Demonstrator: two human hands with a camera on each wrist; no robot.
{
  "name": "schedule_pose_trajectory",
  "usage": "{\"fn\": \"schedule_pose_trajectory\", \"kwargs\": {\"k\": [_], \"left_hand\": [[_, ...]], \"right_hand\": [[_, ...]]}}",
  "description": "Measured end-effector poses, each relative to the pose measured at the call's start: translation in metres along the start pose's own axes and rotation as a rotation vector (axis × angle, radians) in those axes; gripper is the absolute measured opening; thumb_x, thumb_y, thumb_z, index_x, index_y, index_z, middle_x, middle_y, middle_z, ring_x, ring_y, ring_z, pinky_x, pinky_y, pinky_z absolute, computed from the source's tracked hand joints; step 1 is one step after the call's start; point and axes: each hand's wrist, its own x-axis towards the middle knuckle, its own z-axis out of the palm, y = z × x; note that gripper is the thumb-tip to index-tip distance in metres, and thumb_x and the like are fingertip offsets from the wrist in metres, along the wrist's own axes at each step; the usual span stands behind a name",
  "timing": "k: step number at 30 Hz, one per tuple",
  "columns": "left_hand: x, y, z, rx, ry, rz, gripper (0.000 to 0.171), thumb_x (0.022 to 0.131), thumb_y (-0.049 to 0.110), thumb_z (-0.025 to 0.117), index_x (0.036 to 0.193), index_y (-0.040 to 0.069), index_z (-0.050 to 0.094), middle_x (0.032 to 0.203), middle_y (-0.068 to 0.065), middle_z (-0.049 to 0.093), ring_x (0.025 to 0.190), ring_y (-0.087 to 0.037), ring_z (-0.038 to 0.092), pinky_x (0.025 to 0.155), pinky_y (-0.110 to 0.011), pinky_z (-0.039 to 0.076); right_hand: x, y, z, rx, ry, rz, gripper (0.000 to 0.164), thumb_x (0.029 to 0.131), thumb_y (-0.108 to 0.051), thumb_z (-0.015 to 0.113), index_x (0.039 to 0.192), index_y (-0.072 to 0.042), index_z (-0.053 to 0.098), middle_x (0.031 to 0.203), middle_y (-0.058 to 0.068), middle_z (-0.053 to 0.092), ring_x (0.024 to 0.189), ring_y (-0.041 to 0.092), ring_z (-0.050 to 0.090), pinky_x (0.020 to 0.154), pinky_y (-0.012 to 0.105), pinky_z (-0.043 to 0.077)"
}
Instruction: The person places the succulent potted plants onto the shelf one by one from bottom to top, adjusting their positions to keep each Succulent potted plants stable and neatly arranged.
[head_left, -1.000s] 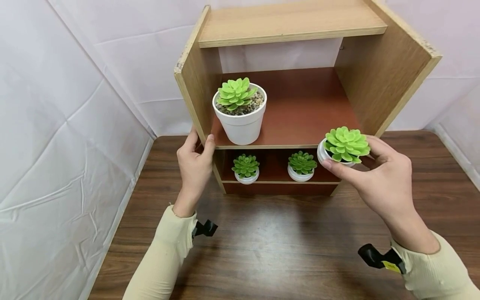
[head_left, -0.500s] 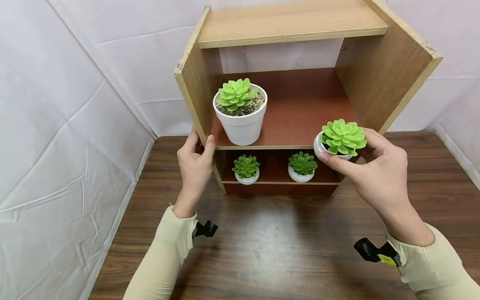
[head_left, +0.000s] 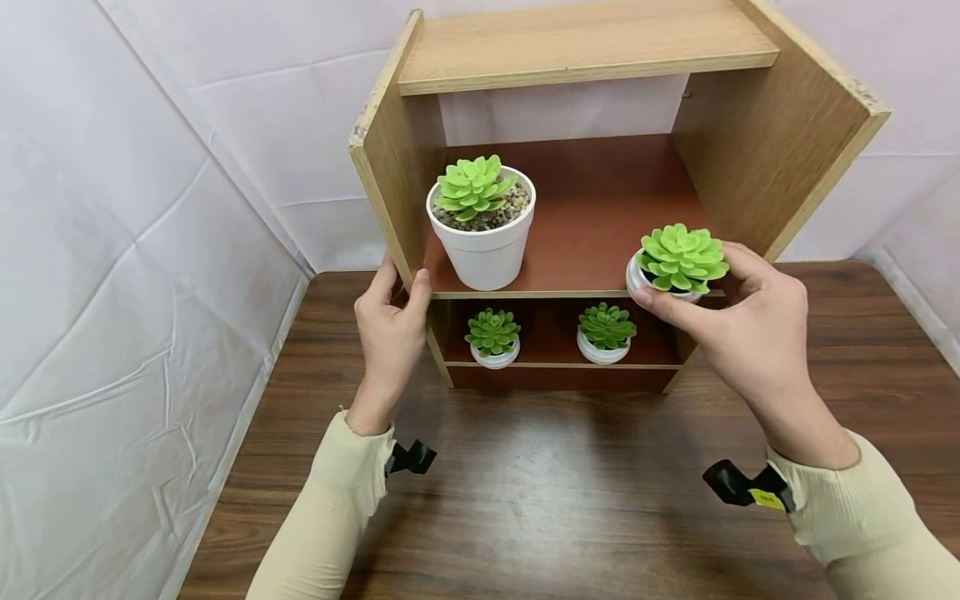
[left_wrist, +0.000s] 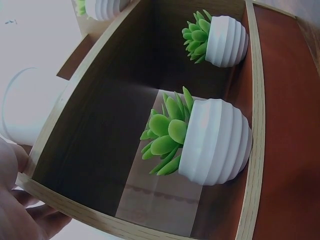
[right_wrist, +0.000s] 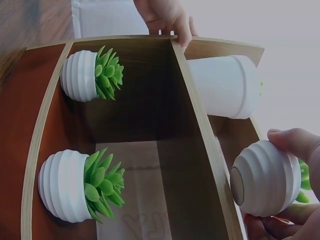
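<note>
My right hand [head_left: 757, 325] grips a small potted succulent [head_left: 682, 258] by its ribbed white pot, thumb in front. The pot is at the right front edge of the cabinet's upper red-brown shelf [head_left: 600, 217]; in the right wrist view its base is close to the shelf edge, and I cannot tell if they touch. My left hand [head_left: 393, 325] holds the left side panel [head_left: 397, 183] of the wooden cabinet, thumb on the front edge, fingers behind. Just right of that panel a larger white pot [head_left: 483, 254] with a succulent and gravel stands upright on the upper shelf.
Two small potted succulents stand on the lower shelf, one left [head_left: 492, 337] and one right [head_left: 606, 332]. A wooden top board [head_left: 585, 46] spans the cabinet above. The cabinet stands on a dark wood table [head_left: 540, 483], with white cloth [head_left: 135, 250] behind and left.
My right hand has carried the small potted succulent up and slightly left, from below the upper shelf's front edge to that edge. The left hand has stayed on the side panel.
</note>
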Motion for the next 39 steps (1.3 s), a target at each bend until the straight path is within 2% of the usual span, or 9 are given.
{"fn": "schedule_pose_trajectory", "kwargs": {"k": [9,19,28,35,39], "left_hand": [[0.000,0.000,0.000,0.007,0.001,0.002,0.033,0.091,-0.011,0.056,0.124,-0.011,0.061,0.102,-0.027,0.067,0.083,-0.027,0.065,0.066,-0.026,0.051],[0.001,0.000,-0.001,0.005,0.001,0.006,0.029,0.091,-0.010,0.056,0.119,-0.012,0.062,0.097,-0.027,0.067,0.079,-0.021,0.063,0.065,-0.026,0.051],[0.001,-0.002,-0.001,-0.012,-0.003,-0.010,0.035,0.091,-0.012,0.055,0.126,-0.012,0.059,0.106,-0.029,0.066,0.085,-0.027,0.065,0.067,-0.026,0.052],[0.001,-0.031,-0.001,-0.031,0.006,-0.001,0.040,0.092,-0.007,0.058,0.132,-0.003,0.059,0.111,-0.021,0.067,0.088,-0.021,0.065,0.068,-0.026,0.053],[0.000,-0.037,-0.002,-0.039,0.010,0.009,0.041,0.093,-0.003,0.059,0.133,0.003,0.060,0.111,-0.014,0.068,0.088,-0.018,0.066,0.069,-0.027,0.054]], "right_hand": [[0.007,0.001,0.006,0.028,-0.014,-0.002,0.050,0.067,-0.003,0.090,0.114,-0.007,0.072,0.100,-0.001,0.069,0.082,0.012,0.063,0.071,0.017,0.049],[0.013,-0.001,0.014,-0.016,-0.019,0.048,0.049,0.068,-0.013,0.091,0.113,-0.010,0.073,0.096,-0.003,0.068,0.079,0.013,0.059,0.067,0.020,0.045],[0.019,-0.003,0.016,-0.070,-0.028,0.086,0.047,0.069,-0.023,0.092,0.110,-0.011,0.073,0.092,-0.004,0.068,0.077,0.013,0.057,0.065,0.021,0.042],[0.022,-0.005,0.018,-0.103,-0.024,0.087,0.047,0.069,-0.028,0.091,0.109,-0.010,0.073,0.092,-0.003,0.068,0.080,0.013,0.056,0.068,0.022,0.041],[0.023,-0.006,0.018,-0.119,-0.030,0.091,0.048,0.069,-0.031,0.091,0.109,-0.010,0.072,0.092,-0.002,0.067,0.081,0.013,0.056,0.068,0.022,0.041]]}}
